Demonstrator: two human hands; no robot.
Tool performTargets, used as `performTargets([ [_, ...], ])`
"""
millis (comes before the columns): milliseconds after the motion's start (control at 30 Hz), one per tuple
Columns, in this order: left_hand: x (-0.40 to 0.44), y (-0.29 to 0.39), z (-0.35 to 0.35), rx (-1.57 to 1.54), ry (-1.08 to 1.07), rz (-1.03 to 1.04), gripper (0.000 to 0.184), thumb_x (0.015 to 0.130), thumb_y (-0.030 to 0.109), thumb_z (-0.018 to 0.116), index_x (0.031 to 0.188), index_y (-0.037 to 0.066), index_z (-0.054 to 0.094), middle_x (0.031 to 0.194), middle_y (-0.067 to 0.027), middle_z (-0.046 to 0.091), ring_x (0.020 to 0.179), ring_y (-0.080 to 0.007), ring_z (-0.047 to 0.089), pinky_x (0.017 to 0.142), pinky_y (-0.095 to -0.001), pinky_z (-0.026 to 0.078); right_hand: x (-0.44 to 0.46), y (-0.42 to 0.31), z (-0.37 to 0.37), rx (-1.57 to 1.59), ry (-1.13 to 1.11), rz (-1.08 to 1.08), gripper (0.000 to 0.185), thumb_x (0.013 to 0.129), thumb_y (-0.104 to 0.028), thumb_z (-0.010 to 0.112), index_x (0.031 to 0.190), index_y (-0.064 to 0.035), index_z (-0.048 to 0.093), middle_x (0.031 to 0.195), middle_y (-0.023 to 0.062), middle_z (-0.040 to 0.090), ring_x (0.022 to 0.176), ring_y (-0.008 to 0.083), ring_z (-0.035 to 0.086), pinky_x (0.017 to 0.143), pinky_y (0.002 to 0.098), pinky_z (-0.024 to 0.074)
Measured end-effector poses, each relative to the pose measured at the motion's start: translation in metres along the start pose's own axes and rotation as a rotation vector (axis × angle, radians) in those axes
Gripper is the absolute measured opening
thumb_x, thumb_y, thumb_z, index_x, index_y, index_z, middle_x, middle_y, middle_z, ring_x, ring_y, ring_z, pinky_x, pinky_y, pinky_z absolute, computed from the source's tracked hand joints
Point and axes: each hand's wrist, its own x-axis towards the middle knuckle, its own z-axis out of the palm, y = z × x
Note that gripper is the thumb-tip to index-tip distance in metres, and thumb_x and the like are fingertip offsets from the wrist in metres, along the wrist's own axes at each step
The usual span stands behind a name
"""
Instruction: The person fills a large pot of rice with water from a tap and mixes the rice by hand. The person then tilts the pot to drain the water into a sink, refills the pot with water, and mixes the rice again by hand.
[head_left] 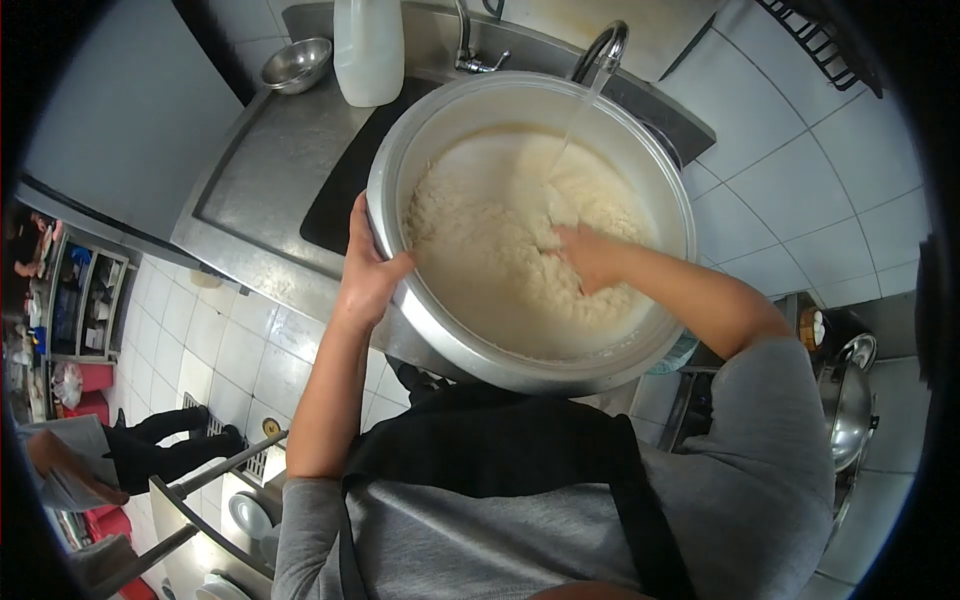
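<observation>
A wide, round, silver-coloured metal pot (668,210) stood by the stainless-steel bench (260,170), under a curved chrome tap (605,45) that ran a thin stream into it. Inside lay cream-coloured, rice-like grains (450,205) in cloudy water. The person's left hand (373,285) clasped the pot's side, thumb parted from the fingers. The right hand (592,258) was dipped among the grains, its fingers partly sunk, so I couldn't tell whether they pinched any. A translucent white plastic jug (368,55) stood behind; any writing on the far shelf's goods (97,310) was too small to read.
</observation>
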Motion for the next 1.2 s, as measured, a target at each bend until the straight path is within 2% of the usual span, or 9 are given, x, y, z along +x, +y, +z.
performTargets([
  [133,-0.001,0.008,0.003,-0.009,-0.020,-0.019,0.091,0.059,0.000,0.058,0.140,-0.001,0.015,0.127,-0.0162,0.040,0.119,-0.0254,0.041,0.102,-0.0338,0.030,-0.007,-0.047,-0.010,-0.138,-0.227,-0.384,0.034,0.058,-0.026,0.074,0.083,-0.0039,0.069,0.108,0.0175,0.055,0.102,0.0338,0.049,0.086,0.0429,0.0432],
  [267,0.000,0.005,0.002,0.047,-0.009,-0.016,0.091,0.059,0.001,0.059,0.140,0.000,0.016,0.128,-0.0164,0.040,0.119,-0.0257,0.040,0.103,-0.0338,0.029,0.059,-0.080,0.025,-0.238,-0.198,-0.552,0.032,0.067,-0.033,0.067,0.089,-0.0091,0.070,0.095,0.0129,0.063,0.095,0.0303,0.055,0.087,0.0423,0.0428],
  [333,-0.001,0.008,0.002,0.039,-0.017,-0.027,0.092,0.059,0.001,0.060,0.140,0.000,0.016,0.127,-0.0167,0.039,0.119,-0.0258,0.040,0.103,-0.0337,0.029,0.097,-0.104,-0.005,-0.181,-0.487,-0.164,0.034,0.079,-0.037,0.056,0.099,-0.0124,0.068,0.110,0.0090,0.062,0.102,0.0299,0.056,0.091,0.0421,0.0410],
  [567,-0.001,0.008,-0.001,0.050,-0.021,-0.014,0.094,0.058,0.005,0.063,0.140,-0.001,0.017,0.127,-0.0165,0.041,0.119,-0.0254,0.041,0.103,-0.0339,0.030,0.199,0.016,-0.003,0.073,-0.047,0.325,0.041,0.088,-0.038,0.042,0.109,-0.0113,0.064,0.114,0.0116,0.061,0.105,0.0307,0.056,0.092,0.0431,0.0409],
  [733,0.001,0.005,-0.004,0.090,-0.043,0.036,0.090,0.062,0.005,0.063,0.138,-0.003,0.016,0.125,-0.0165,0.042,0.115,-0.0245,0.043,0.099,-0.0325,0.033,0.078,0.067,-0.064,0.170,0.035,0.547,0.052,0.086,-0.049,0.042,0.114,-0.0094,0.060,0.115,0.0133,0.060,0.106,0.0312,0.056,0.091,0.0408,0.0416],
  [800,-0.001,0.008,-0.002,0.067,-0.027,0.013,0.092,0.059,0.008,0.064,0.139,-0.001,0.018,0.126,-0.0156,0.042,0.117,-0.0248,0.042,0.101,-0.0334,0.031,0.061,0.119,-0.030,0.328,-0.281,0.569,0.063,0.086,-0.056,0.039,0.123,-0.0077,0.054,0.122,0.0130,0.056,0.109,0.0278,0.054,0.094,0.0394,0.0402],
  [933,-0.001,0.009,0.000,0.096,-0.020,0.007,0.092,0.058,0.010,0.064,0.138,0.000,0.020,0.126,-0.0153,0.042,0.118,-0.0253,0.041,0.102,-0.0344,0.030,-0.002,0.078,0.001,1.158,-0.538,0.495,0.071,0.087,-0.057,0.040,0.134,-0.0044,0.040,0.135,0.0139,0.043,0.116,0.0246,0.050,0.099,0.0416,0.0372],
  [1067,-0.001,0.006,0.000,0.079,-0.016,0.016,0.092,0.057,0.010,0.065,0.138,0.001,0.020,0.125,-0.0156,0.042,0.118,-0.0256,0.041,0.103,-0.0349,0.029,-0.004,0.018,0.042,1.464,-0.615,0.653,0.075,0.084,-0.060,0.045,0.133,-0.0041,0.041,0.135,0.0124,0.044,0.116,0.0248,0.050,0.096,0.0411,0.0408],
  [1200,0.000,0.003,-0.002,0.151,-0.009,0.030,0.092,0.060,0.007,0.064,0.139,-0.002,0.016,0.125,-0.0168,0.042,0.116,-0.0251,0.043,0.100,-0.0325,0.032,0.038,-0.060,0.048,1.767,-0.194,0.928,0.068,0.089,-0.055,0.033,0.137,-0.0072,0.034,0.141,0.0142,0.034,0.126,0.0271,0.036,0.101,0.0471,0.0316],
])
